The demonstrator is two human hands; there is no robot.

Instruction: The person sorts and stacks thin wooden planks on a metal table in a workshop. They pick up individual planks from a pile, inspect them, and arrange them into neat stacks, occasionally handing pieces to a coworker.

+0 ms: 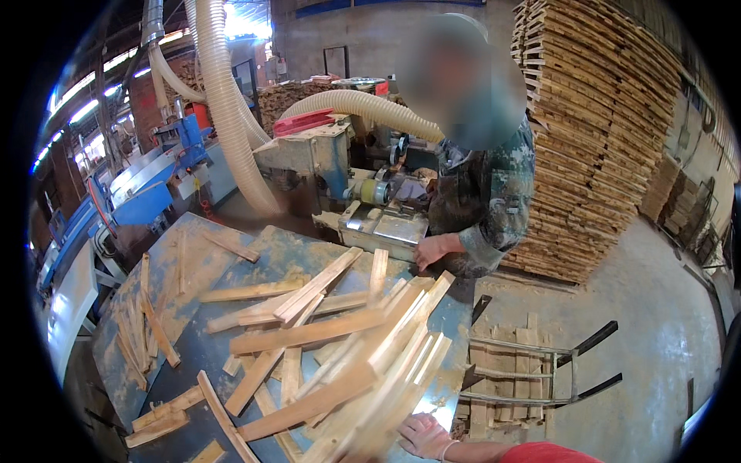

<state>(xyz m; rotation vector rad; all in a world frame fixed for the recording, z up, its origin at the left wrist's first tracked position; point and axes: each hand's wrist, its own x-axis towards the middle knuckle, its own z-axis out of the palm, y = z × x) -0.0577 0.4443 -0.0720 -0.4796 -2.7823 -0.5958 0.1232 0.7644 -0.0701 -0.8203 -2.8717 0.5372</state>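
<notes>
Right hand [424, 437] is resting at the table's [193, 359] edge, fingers loosely extended, apparently gripping nothing; left hand isn't showing, can't tell its fingers. Wood strips [309, 330] are lying alongside: some running parallel, many crossing loosely; ordering looks partial.
</notes>
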